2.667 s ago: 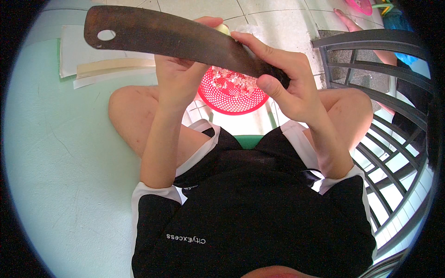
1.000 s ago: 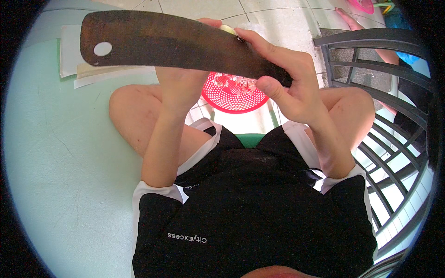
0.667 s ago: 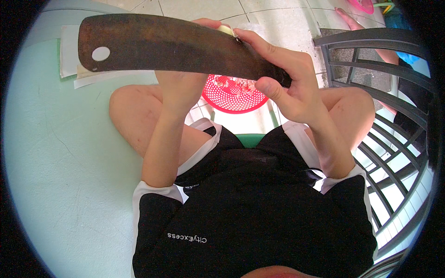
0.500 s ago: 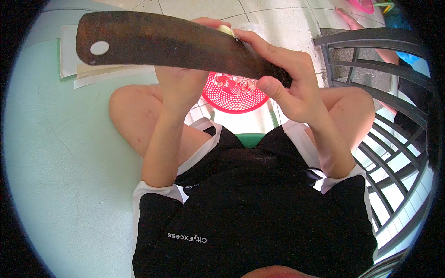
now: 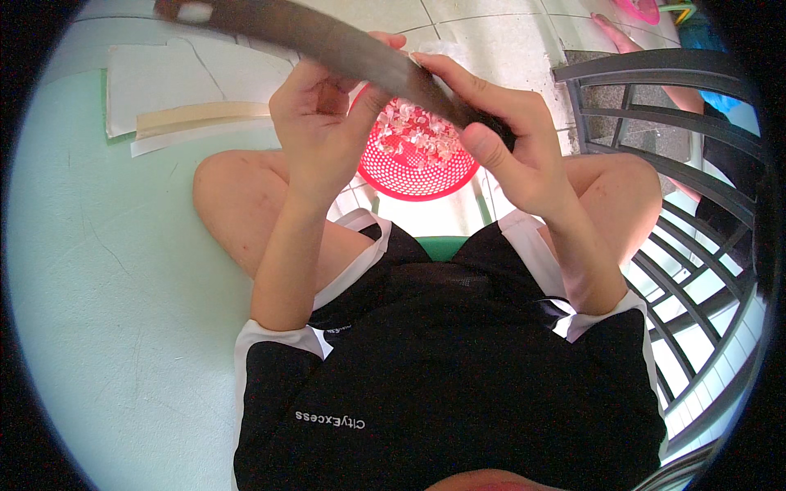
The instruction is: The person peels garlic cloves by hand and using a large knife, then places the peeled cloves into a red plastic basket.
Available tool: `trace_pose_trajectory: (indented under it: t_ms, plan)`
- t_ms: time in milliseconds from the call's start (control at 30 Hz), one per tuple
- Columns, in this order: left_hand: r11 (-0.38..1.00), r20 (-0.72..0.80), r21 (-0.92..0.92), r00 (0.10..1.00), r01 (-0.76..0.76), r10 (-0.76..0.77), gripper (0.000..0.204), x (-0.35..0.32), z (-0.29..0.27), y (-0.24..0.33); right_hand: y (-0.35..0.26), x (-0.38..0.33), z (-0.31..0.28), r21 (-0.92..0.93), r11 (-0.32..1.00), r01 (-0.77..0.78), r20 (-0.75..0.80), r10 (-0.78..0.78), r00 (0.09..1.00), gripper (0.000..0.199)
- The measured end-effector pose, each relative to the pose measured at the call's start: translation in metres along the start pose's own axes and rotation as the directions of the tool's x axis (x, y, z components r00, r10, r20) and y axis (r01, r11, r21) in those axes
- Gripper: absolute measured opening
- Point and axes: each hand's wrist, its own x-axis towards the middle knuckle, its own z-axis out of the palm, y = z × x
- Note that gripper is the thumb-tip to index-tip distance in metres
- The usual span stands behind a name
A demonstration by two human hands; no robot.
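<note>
A large knife (image 5: 344,51) with a dark, broad blade and a hole near its far end slants across the view, smeared by motion. My right hand (image 5: 524,131) is closed round its handle end, thumb on the near side and index finger along the far side. My left hand (image 5: 315,123) has bent fingers behind the blade and its thumb near the blade's lower edge. The small pale clove at its fingertips is mostly hidden by the knife. Below both hands stands a red perforated basket (image 5: 418,186) holding many pale, pinkish peelings or pieces (image 5: 409,135).
Dark metal railings (image 5: 663,65) curve along the right, with another person's leg (image 5: 684,98) beyond them. A pale wall or panel (image 5: 98,286) fills the left, and flat sheets (image 5: 196,119) lie near it. A green stool (image 5: 442,247) shows between my legs; the floor (image 5: 491,33) is tiled.
The knife's far end has swung up and away, and the blade has turned more edge-on. My left hand has turned, showing more palm and thumb. More of the basket is visible.
</note>
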Motion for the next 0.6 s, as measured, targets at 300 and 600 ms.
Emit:
trace_pose_trajectory:
  t_ms: [300, 600]
  plan:
    - [0.985, 0.026, -0.168, 0.999, 0.043, -0.039, 0.034, 0.0018, 0.0048, -0.0017, 0.0024, -0.0066, -0.0032, 0.596, 0.752, -0.282, 0.141, 0.248, 0.959, 0.051]
    - [0.987, 0.029, -0.122, 0.994, 0.106, -0.103, 0.036, 0.0015, 0.0017, -0.0005, -0.0063, -0.0034, -0.0004, 0.467, 0.857, -0.218, 0.041, 0.225, 0.974, 0.057]
